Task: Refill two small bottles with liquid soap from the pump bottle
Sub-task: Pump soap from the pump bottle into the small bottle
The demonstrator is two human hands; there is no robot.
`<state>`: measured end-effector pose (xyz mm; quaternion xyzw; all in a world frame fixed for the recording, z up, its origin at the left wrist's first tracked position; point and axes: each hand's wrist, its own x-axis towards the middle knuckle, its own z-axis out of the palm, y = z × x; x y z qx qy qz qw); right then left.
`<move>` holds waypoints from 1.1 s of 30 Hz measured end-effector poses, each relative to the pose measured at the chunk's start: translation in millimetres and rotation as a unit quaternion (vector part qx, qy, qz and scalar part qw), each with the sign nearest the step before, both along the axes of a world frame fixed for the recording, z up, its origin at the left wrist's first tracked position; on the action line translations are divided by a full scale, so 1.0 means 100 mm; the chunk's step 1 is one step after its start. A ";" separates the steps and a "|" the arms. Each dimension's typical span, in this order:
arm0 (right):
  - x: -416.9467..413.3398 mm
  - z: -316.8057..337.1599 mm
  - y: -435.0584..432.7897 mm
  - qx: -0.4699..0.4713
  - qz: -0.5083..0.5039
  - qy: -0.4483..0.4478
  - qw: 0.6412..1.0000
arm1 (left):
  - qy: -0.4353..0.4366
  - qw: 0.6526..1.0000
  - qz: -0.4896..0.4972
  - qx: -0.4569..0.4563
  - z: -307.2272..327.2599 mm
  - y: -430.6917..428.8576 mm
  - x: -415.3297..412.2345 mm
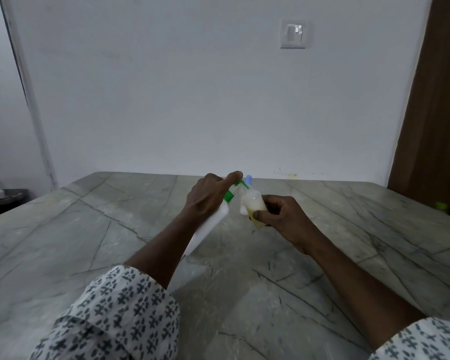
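Gripping the white pump bottle (208, 229) in the left hand (209, 197), fingers curling round its shoulder below the green pump collar (229, 195), index finger stretching out over the pump top. Holding it with the long axis slanting, base pointing down toward the near left, low over the grey marble table (115, 229), pump end pointing up toward the far right. Pinching the small translucent bottle (255, 205) in the right hand (281, 216), thumb pressing in front, fingers curling behind, with yellowish liquid in its lower part. Tilting it as well, bottom toward the near right, neck leaning up and left to the pump's nozzle, between the two hands over the middle of the table. Showing just behind, a pale blue cap (249, 179), its bottle hidden. Framing the near edge, two patterned sleeves (115, 307). Sitting high on the far wall, a light switch (293, 34).
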<state>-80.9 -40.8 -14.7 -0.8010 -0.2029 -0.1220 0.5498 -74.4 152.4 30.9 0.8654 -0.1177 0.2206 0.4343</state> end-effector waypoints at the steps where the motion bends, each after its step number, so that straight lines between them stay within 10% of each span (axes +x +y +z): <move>1: 0.00 0.00 0.00 0.001 0.000 0.000 1.000 | 0.006 1.000 0.004 -0.003 0.00 -0.01 0.02; 33: -0.02 -0.03 0.06 -0.025 0.010 0.003 1.000 | -0.008 0.997 0.027 0.071 0.00 0.02 0.07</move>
